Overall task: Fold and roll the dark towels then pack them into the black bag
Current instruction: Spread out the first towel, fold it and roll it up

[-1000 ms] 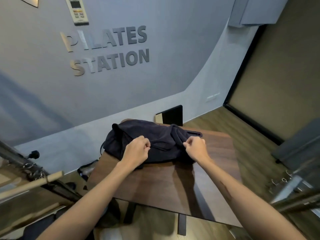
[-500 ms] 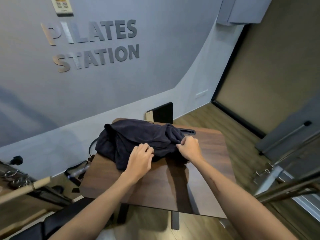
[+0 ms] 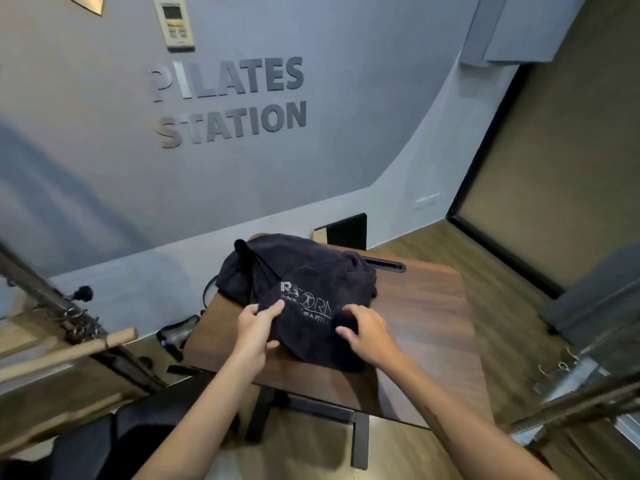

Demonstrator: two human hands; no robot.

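Hands [image 3: 311,332] on dark towel's [image 3: 304,327] near edge

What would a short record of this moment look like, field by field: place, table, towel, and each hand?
place: room with a grey wall bearing the words PILATES STATION
table: dark wood table, wood floor beneath
towel: dark towel bunched on the table, white printed lettering facing up, not yet folded or rolled
left hand: left hand pinching the towel's near left edge
right hand: right hand gripping a bunch of the towel on the near right
black bag: cannot tell; dark fabric lies behind the towel
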